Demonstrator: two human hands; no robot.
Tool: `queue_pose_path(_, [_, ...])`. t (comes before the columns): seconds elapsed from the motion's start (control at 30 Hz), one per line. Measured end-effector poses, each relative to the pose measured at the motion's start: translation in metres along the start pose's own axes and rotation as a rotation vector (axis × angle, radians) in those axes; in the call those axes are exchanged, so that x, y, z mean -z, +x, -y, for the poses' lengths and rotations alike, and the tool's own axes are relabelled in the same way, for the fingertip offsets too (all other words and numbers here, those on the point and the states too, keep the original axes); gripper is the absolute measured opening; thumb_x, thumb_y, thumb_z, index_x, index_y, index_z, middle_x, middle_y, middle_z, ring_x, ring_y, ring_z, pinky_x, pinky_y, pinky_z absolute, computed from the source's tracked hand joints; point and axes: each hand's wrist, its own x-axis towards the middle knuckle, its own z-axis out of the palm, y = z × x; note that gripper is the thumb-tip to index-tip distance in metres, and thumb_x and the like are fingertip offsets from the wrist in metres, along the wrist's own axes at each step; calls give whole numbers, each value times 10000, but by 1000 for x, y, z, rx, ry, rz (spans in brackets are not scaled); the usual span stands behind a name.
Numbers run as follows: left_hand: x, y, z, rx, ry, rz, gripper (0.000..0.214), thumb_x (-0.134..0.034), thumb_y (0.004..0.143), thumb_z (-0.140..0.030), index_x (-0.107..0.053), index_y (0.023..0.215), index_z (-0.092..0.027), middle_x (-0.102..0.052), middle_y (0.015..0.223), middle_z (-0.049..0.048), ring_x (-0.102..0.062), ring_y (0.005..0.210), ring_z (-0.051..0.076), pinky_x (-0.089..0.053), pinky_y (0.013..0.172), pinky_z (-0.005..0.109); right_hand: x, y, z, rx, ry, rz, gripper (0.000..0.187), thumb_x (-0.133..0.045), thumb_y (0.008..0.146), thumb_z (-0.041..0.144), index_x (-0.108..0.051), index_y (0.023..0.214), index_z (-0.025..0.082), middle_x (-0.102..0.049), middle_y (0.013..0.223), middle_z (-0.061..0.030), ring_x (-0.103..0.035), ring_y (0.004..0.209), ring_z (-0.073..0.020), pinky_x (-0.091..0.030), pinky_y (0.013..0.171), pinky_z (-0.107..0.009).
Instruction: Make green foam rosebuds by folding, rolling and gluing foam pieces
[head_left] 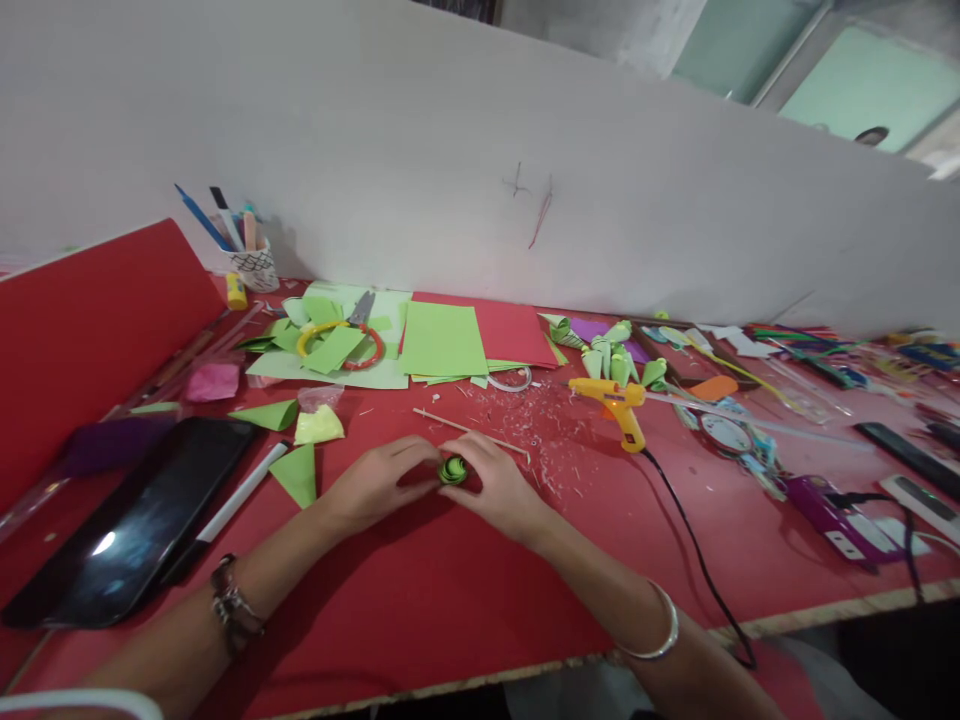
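Both my hands meet at the middle of the red table (450, 590). Between their fingertips sits a small rolled green paper coil (453, 469). My left hand (379, 480) pinches it from the left and my right hand (491, 482) grips it from the right. A thin wooden stick (469, 431) lies just behind the hands, among white paper scraps.
A black tablet (131, 525) lies at the left, with green paper triangles (298, 472) beside it. Green sheets (442, 340), scissors (352, 325) and a pen cup (251, 262) sit further back. A yellow glue gun (615, 400) with a black cord stands at the right, near rolled green cones (615, 355).
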Motion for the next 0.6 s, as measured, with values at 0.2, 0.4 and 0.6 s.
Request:
queue_pose_path(0.2, [0,1,-1,-3,0,-33,195,-535,776,-249,-506,960,-190,-586,918,34,-555,849,133,-460,756,246,-1,1,-3,-5,-36,-31,297,-580,711,140,-511,996,185,-526,962,-48,-502,901,-155,-399,813,-291])
queue_pose_path(0.4, [-3,0,-1,-42,54,-40,217,-516,790,-224,-488,1002,-189,-560,978,48,-543,905,138,-452,798,251,-1,1,-1,-34,-42,-57,196,-561,737,167,-545,932,180,-539,907,-35,-515,831,-141,-412,758,-262])
queue_pose_path(0.6, [-5,0,0,-29,125,-28,227,-489,810,-239,-474,1034,-200,-551,1007,55,-545,927,153,-460,804,272,-2,2,-2,-67,-17,-90,221,-574,735,195,-543,954,186,-563,928,-40,-526,857,-152,-415,774,-283])
